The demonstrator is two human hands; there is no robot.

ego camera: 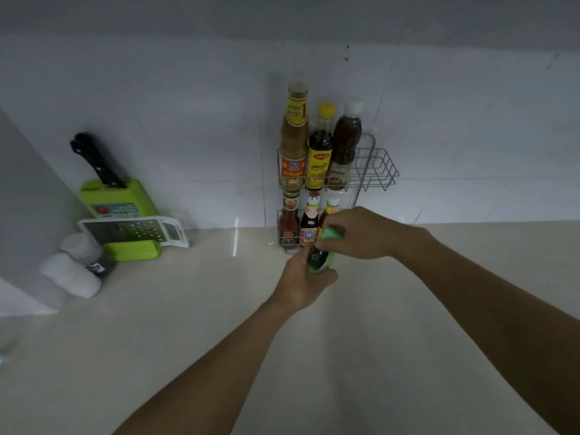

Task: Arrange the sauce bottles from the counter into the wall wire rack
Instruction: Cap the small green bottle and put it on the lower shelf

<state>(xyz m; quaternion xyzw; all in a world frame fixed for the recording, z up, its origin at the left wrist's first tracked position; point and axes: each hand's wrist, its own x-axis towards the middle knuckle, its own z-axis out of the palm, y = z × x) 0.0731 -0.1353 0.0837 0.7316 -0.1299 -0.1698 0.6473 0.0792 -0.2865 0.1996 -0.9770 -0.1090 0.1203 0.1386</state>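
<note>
A two-tier wall wire rack (378,167) hangs on the white tiled wall. Its upper tier holds a tall tan sauce bottle (294,133), a dark yellow-capped bottle (320,152) and a dark white-capped bottle (345,142); the right end of that tier is bare. Three small bottles, among them a red one (288,224), stand in the lower tier. In front of the lower tier both hands hold a dark bottle with a green cap (320,255). My left hand (301,281) grips its body, and my right hand (361,233) grips the cap end.
At the left of the beige counter (219,309) stand a green knife block (119,199) with a black-handled knife, a grater (135,230) leaning over a green box, and two white-capped jars (75,268). A grey panel borders the far left.
</note>
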